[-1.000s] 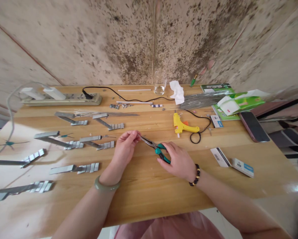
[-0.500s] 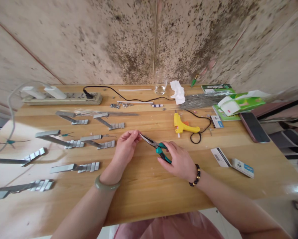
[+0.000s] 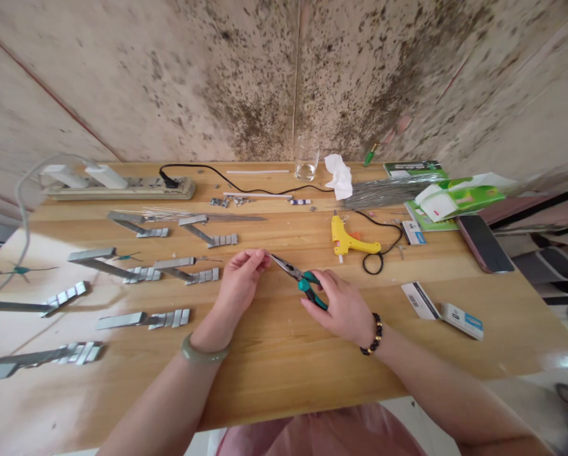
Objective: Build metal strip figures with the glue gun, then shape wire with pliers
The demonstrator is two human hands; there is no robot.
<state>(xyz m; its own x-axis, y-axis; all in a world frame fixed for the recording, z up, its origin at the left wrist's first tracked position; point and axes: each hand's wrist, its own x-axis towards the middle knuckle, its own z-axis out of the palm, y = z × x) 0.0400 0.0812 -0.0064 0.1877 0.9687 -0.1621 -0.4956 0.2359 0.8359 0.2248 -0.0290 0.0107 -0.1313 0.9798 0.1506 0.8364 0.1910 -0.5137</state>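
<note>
My right hand point(image 3: 343, 307) grips the teal handles of a pair of needle-nose pliers point(image 3: 299, 278) over the middle of the wooden table point(image 3: 284, 354). The pliers' jaws point left and meet the fingertips of my left hand point(image 3: 240, 282). Those fingers are pinched together on something too small to make out. A green bangle sits on my left wrist, a dark bead bracelet on my right.
Several strips of silver staples point(image 3: 141, 320) lie spread over the left half. A yellow glue gun point(image 3: 347, 240) with a black cord lies right of centre. Behind are a power strip point(image 3: 122, 187), a glass point(image 3: 305, 158), a wire bundle point(image 3: 383, 190), a tissue pack point(image 3: 459, 196) and a phone point(image 3: 485, 242).
Almost nothing has changed; the pliers and my right hand have shifted very slightly to the right, and both hands keep their grip.
</note>
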